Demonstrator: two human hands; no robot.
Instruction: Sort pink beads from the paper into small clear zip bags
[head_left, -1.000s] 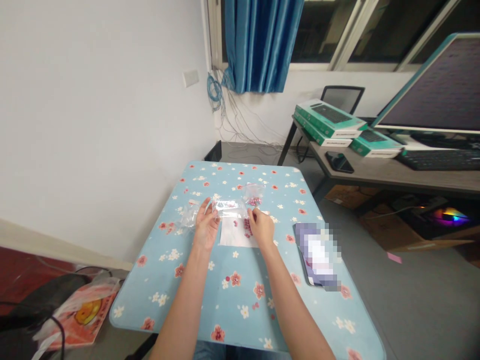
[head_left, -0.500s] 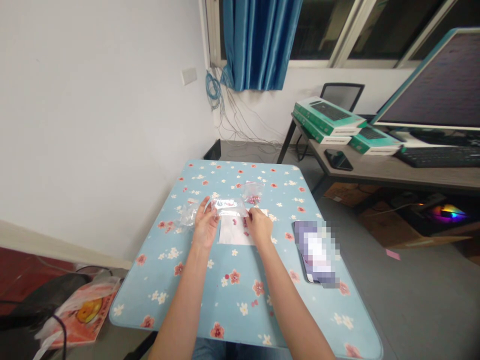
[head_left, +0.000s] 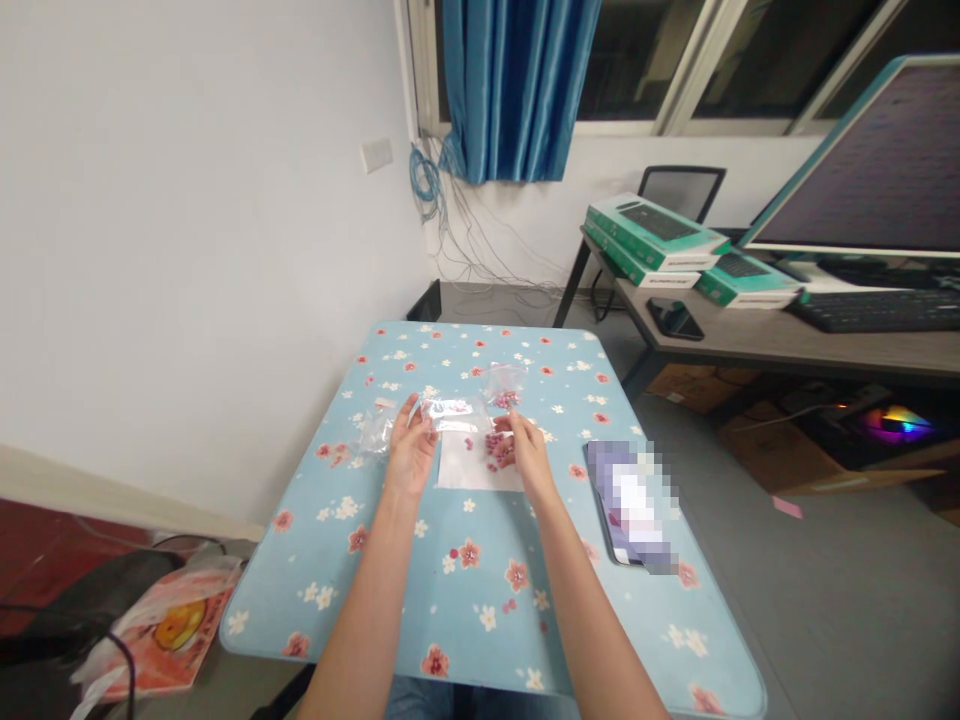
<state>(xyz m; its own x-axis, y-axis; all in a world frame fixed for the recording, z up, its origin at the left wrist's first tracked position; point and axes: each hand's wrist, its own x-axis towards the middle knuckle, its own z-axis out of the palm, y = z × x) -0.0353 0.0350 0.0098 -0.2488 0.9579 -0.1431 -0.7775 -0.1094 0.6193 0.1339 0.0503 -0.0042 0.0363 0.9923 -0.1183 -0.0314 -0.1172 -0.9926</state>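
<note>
My left hand [head_left: 410, 455] grips one end of a small clear plastic bag [head_left: 456, 416], holding it raised and crosswise above the table. Light glares off the bag, and I cannot tell what is inside. My right hand [head_left: 531, 455] is just off the bag's other end, fingers apart and curved over a cluster of small pink-red bead-like pieces [head_left: 495, 443]. Those pieces lie on a white sheet of paper [head_left: 465, 472]. Behind the hands, another clear bag [head_left: 507, 380] holds more such pieces. Crumpled clear plastic [head_left: 375, 430] lies left of my left hand.
A floral blue tabletop [head_left: 480, 560] bears everything, with a partly blurred phone-like device [head_left: 626, 510] at its right. Beyond, a desk [head_left: 750, 340] carries green keyboard boxes [head_left: 660, 235], a phone [head_left: 675, 318] and a monitor [head_left: 862, 160]. A white wall [head_left: 225, 250] borders the left side.
My right hand has let go of the clear bag's right end and opened, moving slightly right. More of the pink-red pieces show. My left hand holds the bag as before.
</note>
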